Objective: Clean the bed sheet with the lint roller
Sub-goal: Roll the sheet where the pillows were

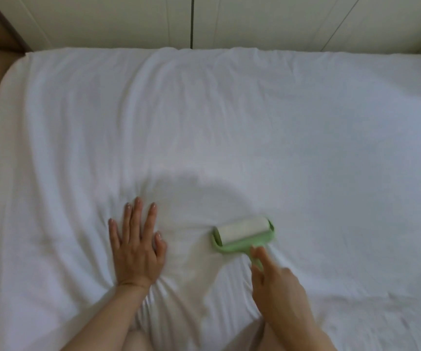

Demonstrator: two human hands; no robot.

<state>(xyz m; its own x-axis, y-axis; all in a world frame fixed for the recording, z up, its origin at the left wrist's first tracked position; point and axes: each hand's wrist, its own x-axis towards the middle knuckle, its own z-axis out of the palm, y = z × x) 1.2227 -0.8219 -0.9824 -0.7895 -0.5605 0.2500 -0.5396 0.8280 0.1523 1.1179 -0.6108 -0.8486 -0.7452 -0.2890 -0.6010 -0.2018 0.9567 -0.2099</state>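
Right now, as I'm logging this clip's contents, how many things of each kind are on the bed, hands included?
Hands: 2 (left hand flat on the sheet, right hand gripping the roller's handle)
Green lint roller: 1
White bed sheet: 1
Total: 4

1. White wrinkled fabric bed sheet (229, 122): spread flat edge to edge, creases fanning out by its near edge, left of centre.
2. Pale green plastic lint roller (242, 233), white paper drum: drum down on sheet, mid near edge, handle pointing toward that edge, held by right hand (277, 282).
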